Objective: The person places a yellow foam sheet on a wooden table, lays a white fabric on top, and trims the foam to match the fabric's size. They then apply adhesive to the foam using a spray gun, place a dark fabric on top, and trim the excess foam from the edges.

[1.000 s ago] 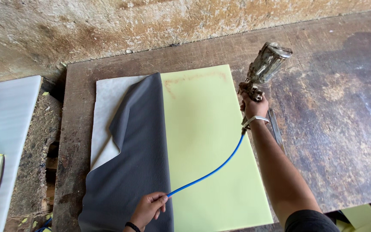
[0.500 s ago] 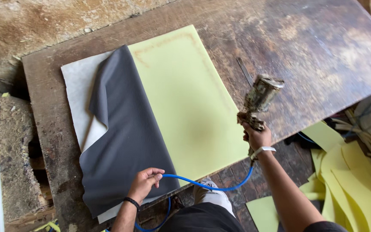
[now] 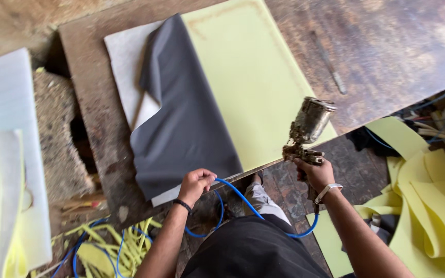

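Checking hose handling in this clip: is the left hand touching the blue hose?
Touching. The head view shows the left hand closed around the blue hose at the table edge, the hose emerging straight from its fingers.

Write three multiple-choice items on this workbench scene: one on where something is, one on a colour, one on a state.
1. Where does the dark grey fabric lie?
A. Folded back over the left part of the yellow foam sheet
B. On the floor
C. Over the spray gun

2. What colour is the air hose?
A. Red
B. Blue
C. Black

3. How is the spray gun held?
A. Lying on the table
B. Hanging from a hook
C. Gripped in the right hand, cup upward

Answers: 1 A, the fabric covers the foam's left side, its pale underside showing; 2 B, the hose runs blue from the left hand to the gun; 3 C, the right hand closes on the gun's handle near the table edge.
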